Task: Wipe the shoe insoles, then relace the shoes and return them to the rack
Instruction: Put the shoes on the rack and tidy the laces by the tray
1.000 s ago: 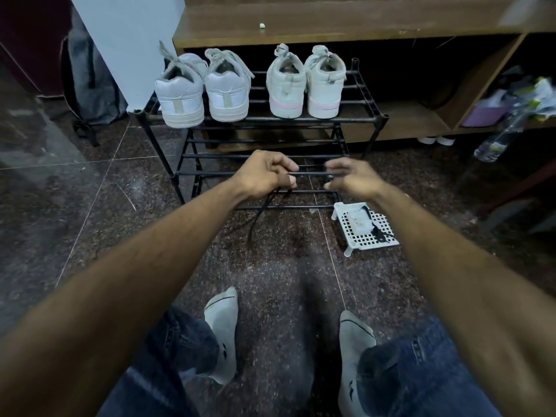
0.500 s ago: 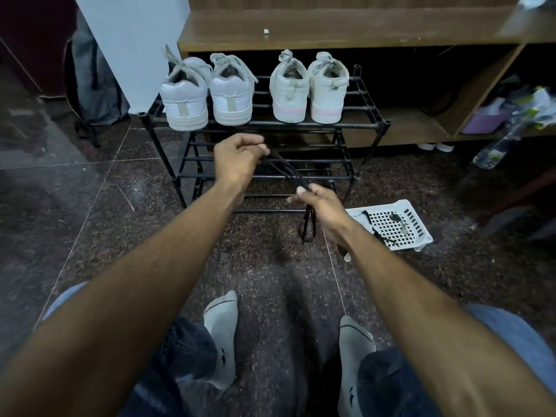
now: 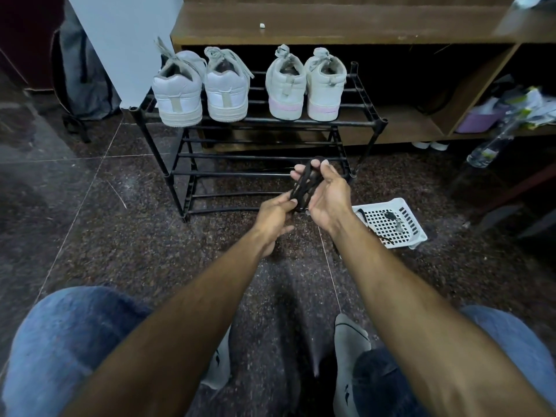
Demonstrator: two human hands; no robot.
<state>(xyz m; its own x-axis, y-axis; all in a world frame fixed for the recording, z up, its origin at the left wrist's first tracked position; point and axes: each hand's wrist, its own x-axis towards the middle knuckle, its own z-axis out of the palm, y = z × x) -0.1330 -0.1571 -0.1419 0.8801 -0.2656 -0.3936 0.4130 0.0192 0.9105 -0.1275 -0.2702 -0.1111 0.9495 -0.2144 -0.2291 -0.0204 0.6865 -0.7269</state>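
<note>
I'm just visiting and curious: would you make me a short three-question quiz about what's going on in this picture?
1. True or false: four pale shoes stand on the top tier of the black rack.
2. What is looped around the right hand? A) a white cloth B) a black shoelace C) a sock
3. Fill in: the white basket sits on the floor to the ____ of the rack.

Key: 1 true. 2 B; the left hand pinches its lower end. 3 right.
</note>
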